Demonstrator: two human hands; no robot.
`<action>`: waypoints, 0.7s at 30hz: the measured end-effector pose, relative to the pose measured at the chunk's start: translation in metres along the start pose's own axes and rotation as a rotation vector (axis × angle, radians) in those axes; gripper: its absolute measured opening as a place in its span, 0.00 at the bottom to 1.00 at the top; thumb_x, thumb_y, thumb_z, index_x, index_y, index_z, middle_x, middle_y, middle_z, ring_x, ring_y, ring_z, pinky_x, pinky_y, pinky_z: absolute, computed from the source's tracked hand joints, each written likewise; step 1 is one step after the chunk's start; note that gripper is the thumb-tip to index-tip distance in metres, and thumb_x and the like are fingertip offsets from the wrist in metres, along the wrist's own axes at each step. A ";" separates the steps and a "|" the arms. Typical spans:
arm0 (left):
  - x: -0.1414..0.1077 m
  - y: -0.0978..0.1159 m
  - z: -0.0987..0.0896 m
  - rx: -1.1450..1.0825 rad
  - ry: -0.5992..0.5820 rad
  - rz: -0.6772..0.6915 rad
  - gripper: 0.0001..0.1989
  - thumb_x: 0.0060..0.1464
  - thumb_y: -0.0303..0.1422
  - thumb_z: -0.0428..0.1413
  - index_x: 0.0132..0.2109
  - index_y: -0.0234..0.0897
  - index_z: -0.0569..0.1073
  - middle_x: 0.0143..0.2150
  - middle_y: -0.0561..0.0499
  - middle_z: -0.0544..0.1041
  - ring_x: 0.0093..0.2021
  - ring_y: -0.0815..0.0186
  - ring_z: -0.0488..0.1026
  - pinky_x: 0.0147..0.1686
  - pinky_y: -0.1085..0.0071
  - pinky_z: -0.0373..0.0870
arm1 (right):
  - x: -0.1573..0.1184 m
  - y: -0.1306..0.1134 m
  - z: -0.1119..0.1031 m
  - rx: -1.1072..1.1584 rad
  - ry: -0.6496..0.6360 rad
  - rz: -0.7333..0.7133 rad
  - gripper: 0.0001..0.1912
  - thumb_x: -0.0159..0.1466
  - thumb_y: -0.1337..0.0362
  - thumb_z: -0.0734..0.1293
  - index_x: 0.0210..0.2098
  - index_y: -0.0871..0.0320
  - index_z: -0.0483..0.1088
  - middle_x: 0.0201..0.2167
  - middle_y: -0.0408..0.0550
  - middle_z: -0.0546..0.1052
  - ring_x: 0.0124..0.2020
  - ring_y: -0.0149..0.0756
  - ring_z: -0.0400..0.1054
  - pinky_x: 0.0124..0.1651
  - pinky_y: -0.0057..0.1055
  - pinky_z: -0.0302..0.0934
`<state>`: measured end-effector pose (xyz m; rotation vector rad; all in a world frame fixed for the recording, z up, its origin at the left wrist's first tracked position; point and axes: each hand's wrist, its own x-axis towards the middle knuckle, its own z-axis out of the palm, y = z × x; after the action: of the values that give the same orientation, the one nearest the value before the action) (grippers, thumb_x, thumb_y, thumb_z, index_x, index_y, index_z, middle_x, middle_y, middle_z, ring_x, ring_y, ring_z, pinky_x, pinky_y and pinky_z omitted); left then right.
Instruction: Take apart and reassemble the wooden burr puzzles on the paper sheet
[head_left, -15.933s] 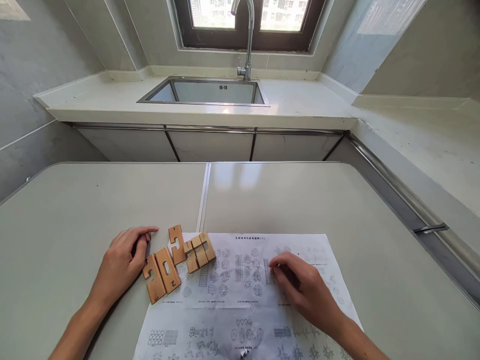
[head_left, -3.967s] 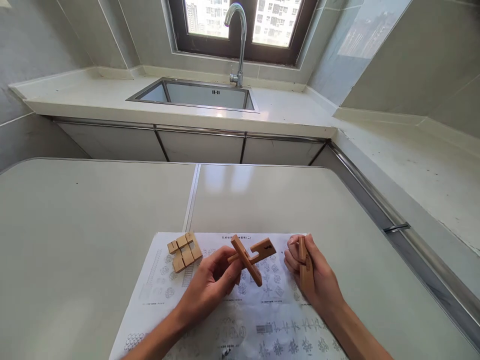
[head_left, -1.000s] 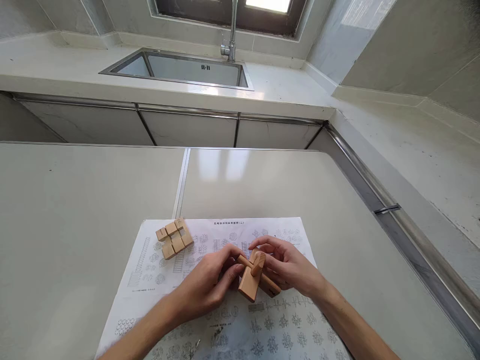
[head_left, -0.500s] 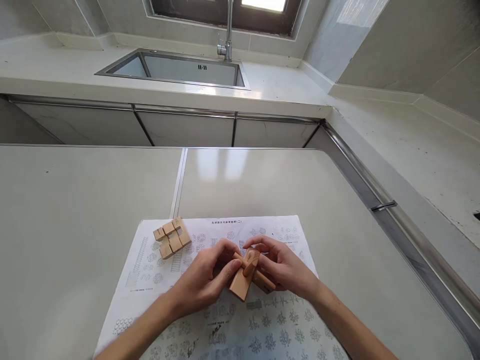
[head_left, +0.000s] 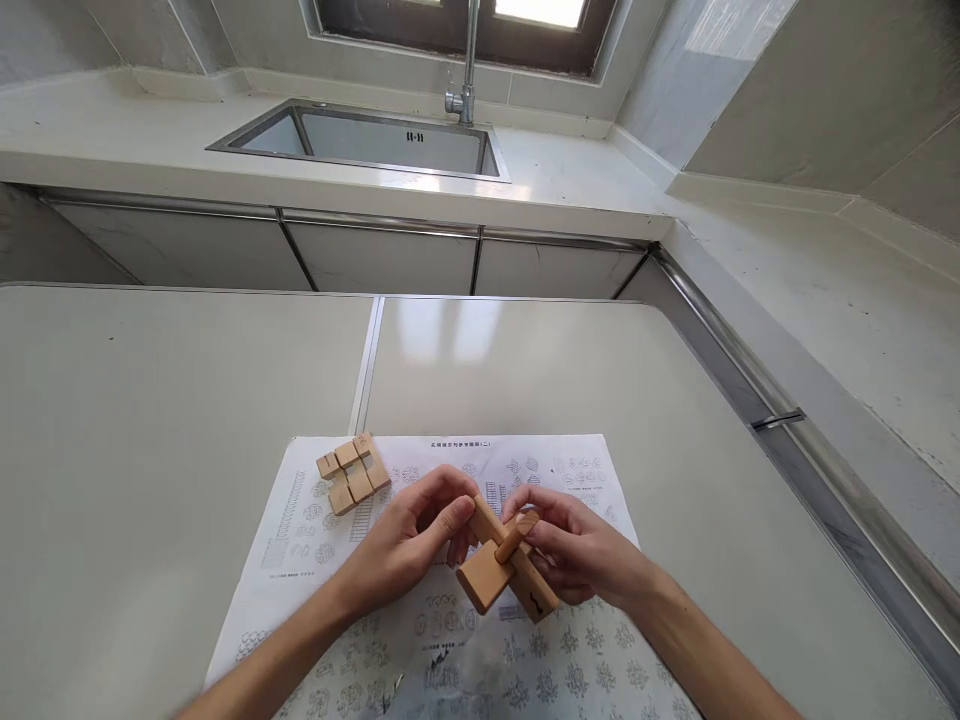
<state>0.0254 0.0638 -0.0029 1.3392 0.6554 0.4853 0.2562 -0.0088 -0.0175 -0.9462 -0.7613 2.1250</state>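
Observation:
Several interlocked wooden pieces (head_left: 487, 574) form a crossed assembly held between both hands above a printed sheet (head_left: 450, 650). My left hand (head_left: 424, 530) pinches the upper left end of one bar with thumb and fingers. On the other side, my right hand (head_left: 574, 545) grips the assembly by the rounded peg that sticks up across it. A black squiggle marks the end of the lower right bar. Other notched wooden pieces (head_left: 354, 474) lie together on the sheet's upper left part.
The sheet lies on a pale table (head_left: 187, 400) with a white seam strip (head_left: 367, 365). Beyond it are a counter (head_left: 562, 185) with a sink (head_left: 375, 135) and faucet (head_left: 466, 95), and a metal-edged counter along the right.
The held assembly has turned, so its long bar and marked end show more. My left hand has shifted to the bar's upper end. The whole view has moved slightly.

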 end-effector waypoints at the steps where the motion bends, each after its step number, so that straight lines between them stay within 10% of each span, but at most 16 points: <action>1: 0.001 0.001 0.000 0.011 0.017 -0.004 0.15 0.70 0.47 0.52 0.45 0.38 0.70 0.33 0.54 0.72 0.31 0.69 0.70 0.32 0.72 0.67 | 0.000 0.001 0.000 0.022 -0.017 -0.008 0.14 0.71 0.51 0.71 0.44 0.54 0.68 0.21 0.32 0.65 0.15 0.18 0.43 0.14 0.15 0.42; 21: 0.001 -0.001 0.004 -0.073 0.168 -0.034 0.15 0.71 0.44 0.52 0.54 0.38 0.67 0.37 0.53 0.71 0.30 0.70 0.69 0.36 0.69 0.69 | 0.005 -0.013 -0.015 0.278 0.760 -0.609 0.17 0.62 0.59 0.78 0.42 0.54 0.68 0.32 0.39 0.73 0.20 0.21 0.51 0.16 0.14 0.55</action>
<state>0.0288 0.0621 -0.0037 1.2257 0.7899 0.5935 0.2700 0.0061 -0.0179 -1.0835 -0.2894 1.1652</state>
